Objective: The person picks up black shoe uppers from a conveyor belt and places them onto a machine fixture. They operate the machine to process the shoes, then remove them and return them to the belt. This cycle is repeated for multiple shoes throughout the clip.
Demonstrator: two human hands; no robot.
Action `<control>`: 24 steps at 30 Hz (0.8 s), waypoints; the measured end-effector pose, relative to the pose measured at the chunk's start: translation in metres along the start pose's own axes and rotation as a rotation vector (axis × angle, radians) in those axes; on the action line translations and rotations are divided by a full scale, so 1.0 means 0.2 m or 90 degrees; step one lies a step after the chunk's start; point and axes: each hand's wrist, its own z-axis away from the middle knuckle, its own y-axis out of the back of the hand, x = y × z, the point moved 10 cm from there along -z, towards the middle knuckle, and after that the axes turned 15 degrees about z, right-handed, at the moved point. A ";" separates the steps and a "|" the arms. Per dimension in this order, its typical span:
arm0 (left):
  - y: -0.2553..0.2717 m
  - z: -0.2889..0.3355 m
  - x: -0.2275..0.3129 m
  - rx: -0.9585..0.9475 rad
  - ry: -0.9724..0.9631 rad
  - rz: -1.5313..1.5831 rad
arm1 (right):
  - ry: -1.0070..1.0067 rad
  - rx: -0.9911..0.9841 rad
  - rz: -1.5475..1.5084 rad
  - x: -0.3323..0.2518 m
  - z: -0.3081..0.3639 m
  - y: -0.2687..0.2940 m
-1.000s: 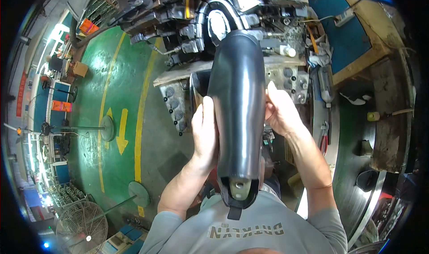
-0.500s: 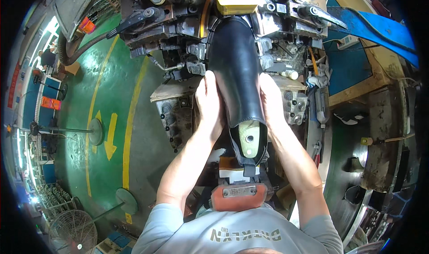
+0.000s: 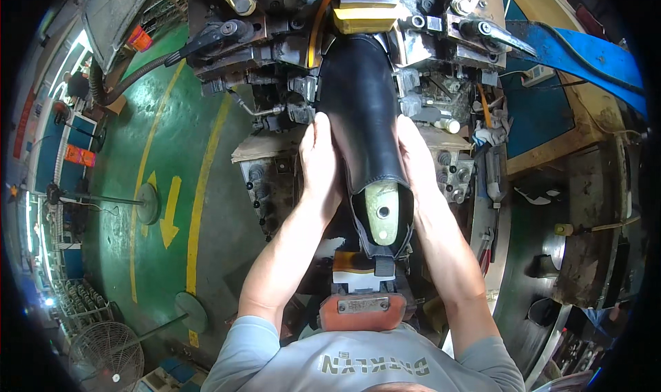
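Note:
A black leather shoe upper [image 3: 363, 109] lies lengthwise in front of me, its toe end in among the clamps of a lasting machine. From its open heel end shows a pale green shoe last [image 3: 383, 216] with a round hole in it. My left hand [image 3: 319, 161] is pressed along the upper's left side, fingers pointing toward the machine. On the opposite side my right hand [image 3: 418, 156] presses the same way, so the upper sits gripped between both. Parts of both hands are hidden behind the leather. Beyond the toe is a yellow block [image 3: 365, 20].
Metal clamps with lever handles [image 3: 496, 35] flank the toe on both sides. An orange-red pad [image 3: 363, 312] stands close to my body. A blue bar [image 3: 585, 54] juts out at the right. Green floor with yellow markings [image 3: 171, 213] and a fan [image 3: 107, 357] lie left.
The machine and pad sit slightly lower in the picture. The heel opening of the upper has tipped a little, showing more of the last. Both hands keep their hold.

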 end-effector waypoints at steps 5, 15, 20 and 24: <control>-0.01 -0.01 -0.03 -0.021 0.043 0.071 | 0.010 0.059 -0.005 -0.04 0.03 -0.03; 0.12 -0.04 -0.05 0.096 0.028 0.046 | -0.036 0.167 0.034 0.06 -0.06 0.17; 0.18 -0.02 -0.05 0.129 -0.033 -0.004 | 0.028 0.191 0.017 0.10 -0.07 0.26; 0.23 -0.02 -0.03 0.139 -0.117 -0.036 | 0.102 0.205 0.131 0.04 -0.05 0.25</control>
